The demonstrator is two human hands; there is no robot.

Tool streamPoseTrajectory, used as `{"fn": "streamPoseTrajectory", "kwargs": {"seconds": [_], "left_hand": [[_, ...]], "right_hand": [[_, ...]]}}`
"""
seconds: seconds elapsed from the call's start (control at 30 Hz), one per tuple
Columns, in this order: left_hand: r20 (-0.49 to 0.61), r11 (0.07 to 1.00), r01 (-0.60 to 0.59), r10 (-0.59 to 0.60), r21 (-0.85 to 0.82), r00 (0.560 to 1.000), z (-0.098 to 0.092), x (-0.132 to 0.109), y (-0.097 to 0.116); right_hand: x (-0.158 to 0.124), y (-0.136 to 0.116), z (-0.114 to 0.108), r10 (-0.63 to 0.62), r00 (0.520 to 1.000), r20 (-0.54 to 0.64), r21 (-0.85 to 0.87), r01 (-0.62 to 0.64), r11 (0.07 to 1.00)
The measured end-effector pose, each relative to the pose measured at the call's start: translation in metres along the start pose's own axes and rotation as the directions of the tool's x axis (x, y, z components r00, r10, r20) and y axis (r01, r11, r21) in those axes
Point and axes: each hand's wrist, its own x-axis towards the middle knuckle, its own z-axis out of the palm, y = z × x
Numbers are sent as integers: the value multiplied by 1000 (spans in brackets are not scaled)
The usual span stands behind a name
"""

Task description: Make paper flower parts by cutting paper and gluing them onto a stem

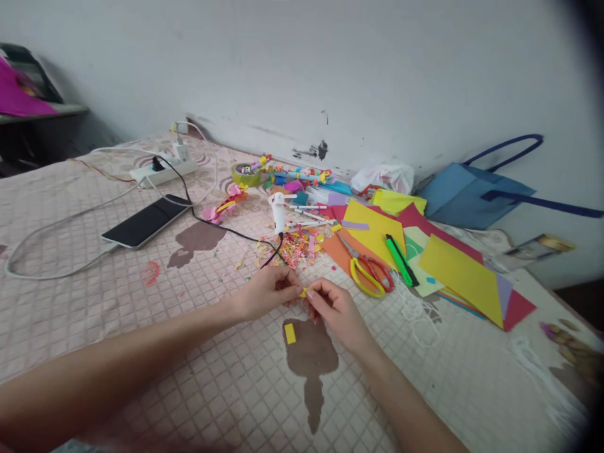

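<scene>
Between my fingertips is a small piece of yellow paper (303, 292), mostly covered by the fingers. My left hand (268, 292) pinches it from the left, and my right hand (337, 308) pinches it from the right. Just below the hands, a yellow paper strip (289, 333) lies flat on a brown patch of the tablecloth (226, 371). Beyond my left hand are a heap of coloured paper shreds (302, 245) and a white glue gun (278, 214) with a black cord. To the right of my right hand lie scissors (370, 277) with yellow and red handles.
A green cutter (400, 259) rests on coloured paper sheets (460, 274) at the right, near white string (418, 308). A phone (147, 221) on a cable and a power strip (163, 171) lie at the left. Tape (246, 176) and a blue bag (472, 192) stand by the wall.
</scene>
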Motion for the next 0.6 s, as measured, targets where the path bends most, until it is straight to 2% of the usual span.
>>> {"fn": "streamPoseTrajectory", "kwargs": {"seconds": [0.07, 0.13, 0.2, 0.23, 0.3, 0.37, 0.43, 0.5, 0.6], "left_hand": [[-2, 1000, 9, -9, -12, 1000, -1, 0, 1], [-23, 998, 44, -45, -37, 999, -2, 0, 3], [-51, 994, 88, -91, -66, 995, -3, 1, 6], [-64, 991, 102, -107, -83, 992, -3, 1, 7], [-86, 987, 105, -116, -120, 990, -4, 1, 8], [-102, 983, 93, -110, -158, 989, -5, 1, 9], [-119, 979, 84, -107, -186, 987, -5, 1, 9], [-129, 975, 82, -110, -204, 986, -5, 2, 10], [-126, 972, 83, -112, -220, 986, -6, 2, 11]], "right_hand": [[0, -2, -3, -21, 1000, -2, -81, 21, 997], [2, -2, -13, -79, 995, -66, -235, 62, 970], [5, 0, -33, -188, 965, -182, -464, 85, 882], [7, 4, -46, -254, 936, -246, -575, 70, 815], [11, 13, -76, -295, 900, -322, -699, -16, 714], [14, 27, -105, -311, 862, -399, -773, -134, 621], [16, 41, -126, -336, 850, -405, -813, -167, 557], [19, 51, -138, -316, 854, -413, -811, -188, 554], [23, 58, -140, -270, 852, -449, -763, -208, 612]]}}
